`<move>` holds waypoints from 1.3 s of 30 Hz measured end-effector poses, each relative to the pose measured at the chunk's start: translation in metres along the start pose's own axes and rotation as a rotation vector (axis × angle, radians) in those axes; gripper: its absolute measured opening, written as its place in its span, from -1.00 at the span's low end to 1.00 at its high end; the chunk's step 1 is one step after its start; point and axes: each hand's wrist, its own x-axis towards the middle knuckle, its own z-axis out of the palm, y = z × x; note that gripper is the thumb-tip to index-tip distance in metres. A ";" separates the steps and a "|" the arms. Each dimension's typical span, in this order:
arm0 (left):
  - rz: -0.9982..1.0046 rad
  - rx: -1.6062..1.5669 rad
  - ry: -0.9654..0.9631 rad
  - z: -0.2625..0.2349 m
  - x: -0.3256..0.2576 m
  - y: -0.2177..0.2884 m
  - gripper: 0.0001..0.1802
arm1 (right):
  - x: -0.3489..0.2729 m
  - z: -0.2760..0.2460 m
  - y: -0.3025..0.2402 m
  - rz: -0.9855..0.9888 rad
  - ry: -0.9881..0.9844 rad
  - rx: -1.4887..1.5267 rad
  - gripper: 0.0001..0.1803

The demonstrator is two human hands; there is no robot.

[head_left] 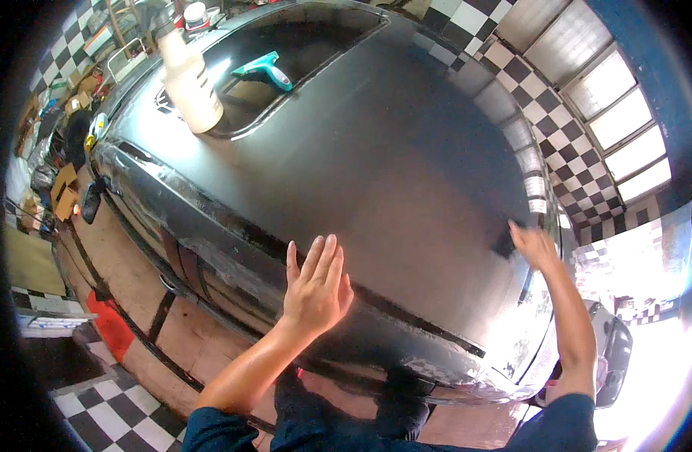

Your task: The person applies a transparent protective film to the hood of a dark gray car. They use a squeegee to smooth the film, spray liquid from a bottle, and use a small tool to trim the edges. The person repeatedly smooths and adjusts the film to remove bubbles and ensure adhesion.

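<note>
A dark grey car roof point(384, 158) spreads out in front of me. My left hand point(316, 290) is over the roof's near side edge, its fingers stretched out and nothing in it; whether the palm touches the surface is unclear. At the right end of the roof is my right hand point(534, 245), fingers closed. A dark patch shows beside those fingertips, and I cannot tell whether it is a held thing or a reflection. On the left part of the roof stands a whitish spray bottle point(191, 94). Beyond it a teal squeegee point(267, 70) lies on the dark glass panel.
Below the roof edge runs the car's side, with a wing mirror point(92, 202) at the left. Cardboard boxes point(64, 192) and mixed clutter line the left wall. A red piece point(110, 325) lies on the floor. Another car point(611, 354) is at the right, near bright light.
</note>
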 end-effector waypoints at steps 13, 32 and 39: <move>0.024 -0.059 0.106 0.003 -0.002 -0.004 -0.54 | 0.117 -0.151 -0.268 -0.612 0.356 -0.214 -0.49; 0.011 -0.027 0.069 0.008 0.001 0.003 -0.53 | -0.159 0.086 0.109 0.222 -0.458 -0.107 -0.40; 0.047 -0.035 0.056 0.009 0.000 -0.003 -0.51 | 0.135 -0.081 -0.016 -0.303 0.340 0.179 -0.36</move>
